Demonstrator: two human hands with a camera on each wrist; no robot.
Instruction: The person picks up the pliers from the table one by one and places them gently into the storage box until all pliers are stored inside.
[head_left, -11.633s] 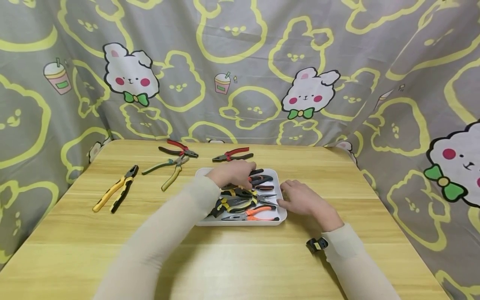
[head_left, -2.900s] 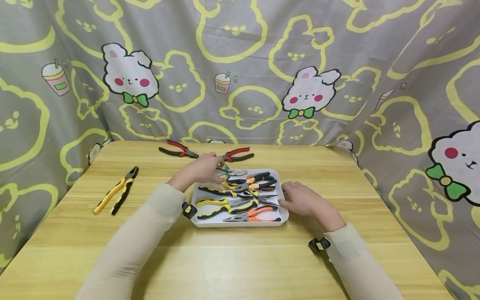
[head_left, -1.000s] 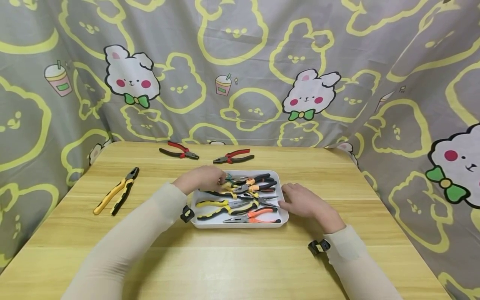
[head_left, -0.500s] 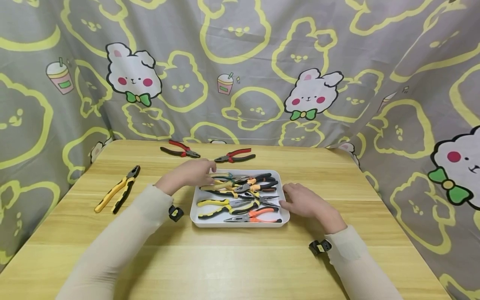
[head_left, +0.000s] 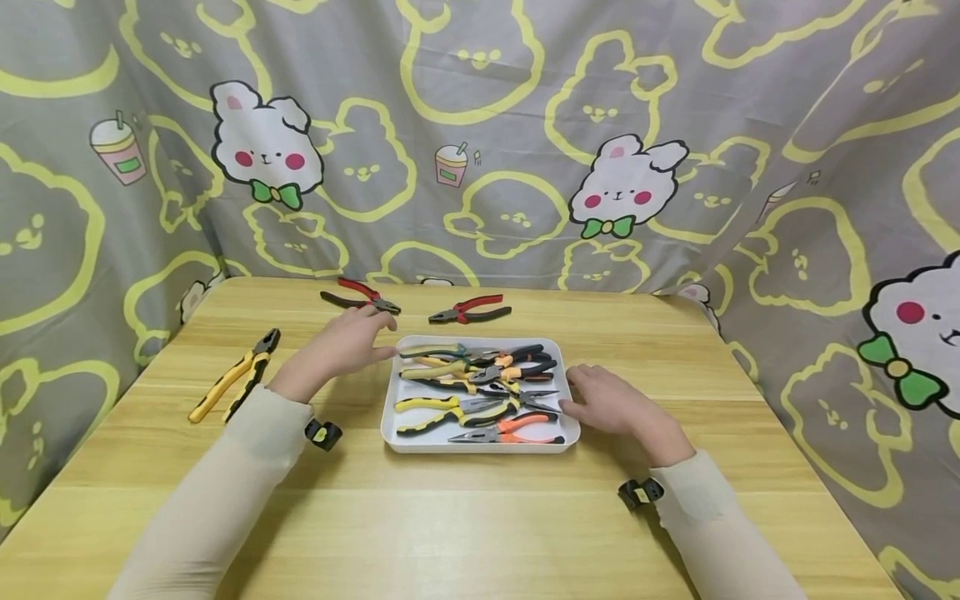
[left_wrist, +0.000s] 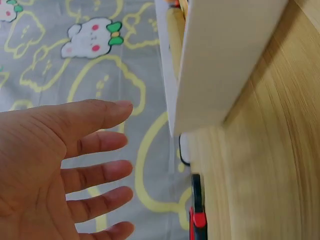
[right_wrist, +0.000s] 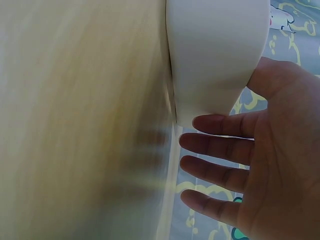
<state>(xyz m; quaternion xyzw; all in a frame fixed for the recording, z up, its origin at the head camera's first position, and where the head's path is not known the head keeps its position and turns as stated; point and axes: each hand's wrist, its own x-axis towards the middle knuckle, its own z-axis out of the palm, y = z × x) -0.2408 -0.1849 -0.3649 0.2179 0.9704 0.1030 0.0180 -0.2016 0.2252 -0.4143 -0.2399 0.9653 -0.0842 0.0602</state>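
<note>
A shallow white tray (head_left: 480,447) holds several pliers. At its back left lie pliers with dull green and teal handles (head_left: 433,351); orange-handled long-nose pliers (head_left: 506,431) lie along the front. Just off the tray's back left corner is my left hand (head_left: 341,346), fingers spread and nothing in it. In the head view its fingertips overlap red-and-black pliers (head_left: 360,297) on the table behind. At the tray's right end my right hand (head_left: 611,402) rests with its thumb at the rim and its fingers straight along the outer wall (right_wrist: 215,65).
A second pair of red-and-black pliers (head_left: 470,310) lies behind the tray. Yellow-and-black pliers (head_left: 236,375) lie at the table's left, near my left forearm. A patterned curtain (head_left: 495,108) hangs around the wooden table (head_left: 480,525).
The green-handled pliers went from the table's back left into the tray. My left hand let go of them and moved left, out of the tray. My right hand stays at the right end.
</note>
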